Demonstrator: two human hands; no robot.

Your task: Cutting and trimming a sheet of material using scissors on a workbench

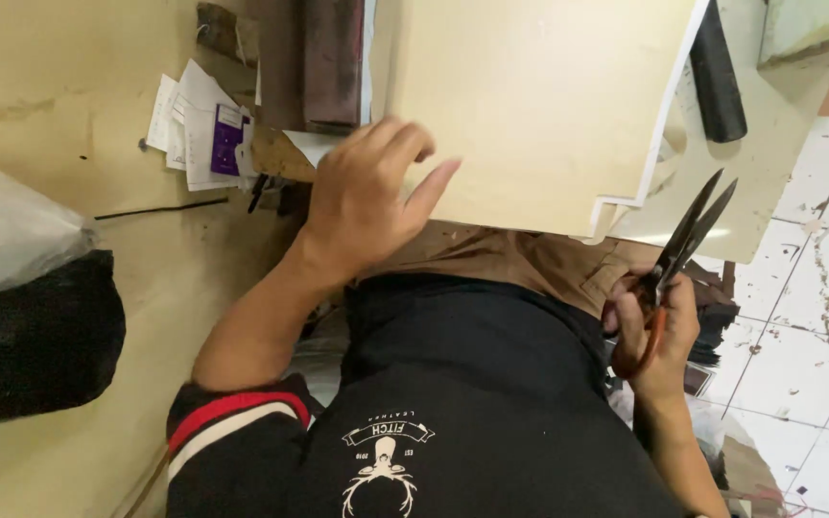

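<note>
Seen from above my own chest: my right hand (659,321) has its grip clamped on the orange handles of a pair of scissors (680,254), whose dark blades stand slightly apart and point up and away toward the stepped lower edge of a large cream sheet (539,105). That sheet lies across my lap, over brown trousers (510,259), and reaches up out of the top of the frame. My left hand (371,201) rests flat on the sheet's lower left part, fingers spread and loose, clamped on nothing, thumb stretched along the cream surface. A second pale sheet (769,163) shows from under the first on the right, with a dark roll (717,77) lying on it. Left of my arm sits a black bag (31,336) with clear plastic (7,230) above it on the yellowish table (59,105). Farther off, beside my fingertips, lie loose white papers and a purple card (227,139). White floor tiles (817,317) fill the right side.
</note>
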